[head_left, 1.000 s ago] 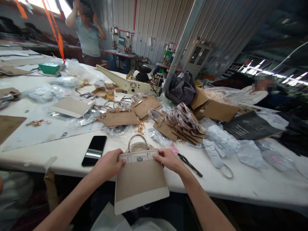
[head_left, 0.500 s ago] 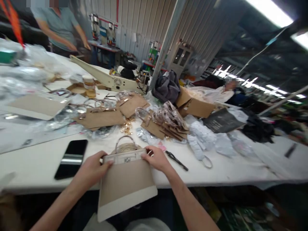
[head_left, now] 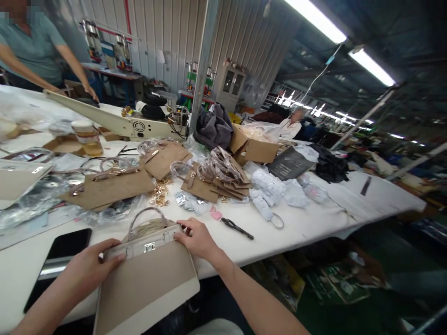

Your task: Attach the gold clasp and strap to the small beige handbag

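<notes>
A beige handbag panel (head_left: 150, 274) with a pale lower band overhangs the front edge of the table. My left hand (head_left: 87, 265) pinches its top left corner, thumb on the near face. At the top right corner, my right hand (head_left: 195, 239) grips it the same way. Clear film and a small metal fitting (head_left: 150, 247) show along the panel's top strip. Behind that edge rises a wrapped loop handle (head_left: 148, 211); whether it is joined to the panel I cannot tell. A black phone (head_left: 57, 265) lies beside my left forearm, partly covered by it.
Brown boards with wrapped handles (head_left: 115, 186) and small gold fittings (head_left: 160, 193) lie beyond my hands. A black pen-like tool (head_left: 237, 228) is right of them. Farther back stand a jar (head_left: 87, 137), a cream machine (head_left: 139, 128) and a cardboard box (head_left: 256, 149). A co-worker (head_left: 35, 51) stands far left.
The view has turned right, so the table and its things sit farther left. Both hands keep their hold on the panel, which appears lower left and more tilted.
</notes>
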### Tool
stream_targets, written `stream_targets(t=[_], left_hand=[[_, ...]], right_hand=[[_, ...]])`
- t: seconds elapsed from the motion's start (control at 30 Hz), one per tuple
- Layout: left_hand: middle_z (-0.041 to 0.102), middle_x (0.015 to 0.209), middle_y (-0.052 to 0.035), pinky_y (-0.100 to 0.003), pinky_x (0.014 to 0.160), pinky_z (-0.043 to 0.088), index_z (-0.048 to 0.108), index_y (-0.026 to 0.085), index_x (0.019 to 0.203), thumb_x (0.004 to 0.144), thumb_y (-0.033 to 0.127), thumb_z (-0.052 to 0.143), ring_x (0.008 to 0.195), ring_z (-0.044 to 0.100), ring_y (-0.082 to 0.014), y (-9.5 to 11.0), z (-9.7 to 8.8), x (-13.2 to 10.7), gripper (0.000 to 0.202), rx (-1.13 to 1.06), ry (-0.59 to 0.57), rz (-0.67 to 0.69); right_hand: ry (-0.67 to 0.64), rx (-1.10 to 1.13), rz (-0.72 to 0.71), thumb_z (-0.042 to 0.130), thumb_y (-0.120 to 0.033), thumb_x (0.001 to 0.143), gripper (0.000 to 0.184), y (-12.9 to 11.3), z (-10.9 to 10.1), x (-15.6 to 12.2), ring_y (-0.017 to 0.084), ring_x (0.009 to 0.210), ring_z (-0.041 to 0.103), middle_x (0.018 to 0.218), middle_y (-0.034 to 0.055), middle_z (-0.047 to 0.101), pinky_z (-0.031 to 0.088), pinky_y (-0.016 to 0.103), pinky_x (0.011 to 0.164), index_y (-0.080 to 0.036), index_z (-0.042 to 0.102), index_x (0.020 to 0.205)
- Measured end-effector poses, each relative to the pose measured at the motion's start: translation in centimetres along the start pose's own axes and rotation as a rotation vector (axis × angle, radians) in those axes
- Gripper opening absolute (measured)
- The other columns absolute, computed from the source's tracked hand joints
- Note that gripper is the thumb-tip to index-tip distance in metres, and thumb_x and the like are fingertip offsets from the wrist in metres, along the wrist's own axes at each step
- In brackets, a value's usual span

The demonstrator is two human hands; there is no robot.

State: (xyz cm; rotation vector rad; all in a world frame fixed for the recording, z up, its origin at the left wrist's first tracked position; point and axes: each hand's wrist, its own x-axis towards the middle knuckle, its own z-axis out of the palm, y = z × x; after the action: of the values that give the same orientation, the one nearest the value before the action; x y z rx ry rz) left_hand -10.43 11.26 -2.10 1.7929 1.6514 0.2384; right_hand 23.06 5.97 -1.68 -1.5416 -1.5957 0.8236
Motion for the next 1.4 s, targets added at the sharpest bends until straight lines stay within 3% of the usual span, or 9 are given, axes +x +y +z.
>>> stream_targets(t=[0.17,0.27,0.5,0.6,0.7,0.93,1.07,1.2,1.4], left_hand=[[0.078,0.092,-0.0100,-0.038,0.080,0.048,0.076,0.019,0.101,0.063,0.064,0.065,0.090,0.071,-0.0344,1.9,-1.1,0.2,0.060,0.022,-0.032,0.032],[0.074,0.084,-0.0070,-0.034,0.072,0.043,0.074,0.018,0.095,0.065,0.063,0.067,0.082,0.066,-0.0292,2.6,-1.2,-0.5,0.055,-0.047,-0.042,0.060],[0.076,0.098,-0.0073,-0.029,0.075,0.046,0.075,0.015,0.112,0.076,0.068,0.079,0.090,0.068,-0.0259,0.9,-1.5,-2.9,0.064,-0.371,-0.102,0.060],[0.073,0.087,-0.0050,-0.026,0.066,0.042,0.077,0.014,0.112,0.082,0.068,0.076,0.076,0.062,-0.0199,1.1,-1.9,-4.1,0.062,-0.427,-0.164,0.037],[0.067,0.076,-0.0022,-0.025,0.059,0.038,0.078,0.013,0.109,0.079,0.065,0.078,0.066,0.055,-0.0162,1.7,-1.8,-4.9,0.060,-0.472,-0.147,-0.008],[0.070,0.079,-0.0043,-0.030,0.068,0.049,0.076,0.015,0.097,0.074,0.060,0.074,0.073,0.066,-0.0221,1.6,-0.6,-4.6,0.051,-0.470,-0.077,0.001],[0.067,0.070,-0.0039,-0.029,0.063,0.042,0.073,0.014,0.089,0.073,0.059,0.069,0.068,0.062,-0.0221,1.4,-0.2,-4.2,0.048,-0.331,-0.019,-0.010],[0.064,0.072,-0.0012,-0.028,0.062,0.036,0.074,0.014,0.094,0.069,0.062,0.073,0.069,0.056,-0.0191,1.5,0.0,-4.5,0.054,-0.481,-0.078,-0.033],[0.071,0.094,-0.0070,-0.034,0.080,0.046,0.075,0.014,0.100,0.071,0.051,0.070,0.092,0.063,-0.0271,0.8,0.7,-4.2,0.048,-0.407,0.050,-0.001]], right_hand=[[0.013,0.039,0.001,0.086,-0.035,0.092,0.049,1.0,0.2,-0.2,0.020,0.087,0.069,0.109,0.0042,0.076,0.057,0.033,0.085,-0.023,0.076,0.139],[-0.001,0.090,0.000,0.075,-0.038,0.098,0.040,1.9,0.2,-0.4,0.023,0.094,0.071,0.119,0.0074,0.078,0.058,0.036,0.089,-0.020,0.077,0.134],[-0.055,0.141,-0.024,0.069,-0.041,0.100,0.034,2.1,-0.2,-0.5,0.024,0.098,0.072,0.122,0.0066,0.079,0.056,0.038,0.093,-0.022,0.081,0.126],[-0.050,0.117,-0.039,0.068,-0.035,0.099,0.033,1.8,-0.2,-0.1,0.024,0.099,0.072,0.123,0.0073,0.078,0.056,0.037,0.093,-0.021,0.081,0.125],[-0.042,0.050,-0.092,0.067,-0.032,0.099,0.030,1.7,-0.3,0.5,0.024,0.100,0.071,0.121,0.0091,0.077,0.055,0.037,0.091,-0.019,0.081,0.122],[-0.069,0.032,-0.140,0.065,-0.035,0.103,0.029,2.2,-0.1,0.9,0.026,0.107,0.070,0.121,0.0089,0.075,0.056,0.037,0.092,-0.023,0.081,0.124],[-0.067,0.028,-0.150,0.064,-0.035,0.102,0.029,2.0,-0.1,0.6,0.026,0.108,0.070,0.121,0.0090,0.075,0.056,0.038,0.095,-0.023,0.081,0.122],[-0.062,0.034,-0.140,0.062,-0.038,0.104,0.032,1.7,-0.2,0.5,0.027,0.112,0.069,0.124,0.0095,0.075,0.056,0.039,0.097,-0.023,0.080,0.126],[-0.092,0.014,-0.131,0.060,-0.049,0.105,0.040,2.2,0.0,0.7,0.029,0.114,0.069,0.127,0.0109,0.074,0.058,0.040,0.095,-0.023,0.079,0.129]])
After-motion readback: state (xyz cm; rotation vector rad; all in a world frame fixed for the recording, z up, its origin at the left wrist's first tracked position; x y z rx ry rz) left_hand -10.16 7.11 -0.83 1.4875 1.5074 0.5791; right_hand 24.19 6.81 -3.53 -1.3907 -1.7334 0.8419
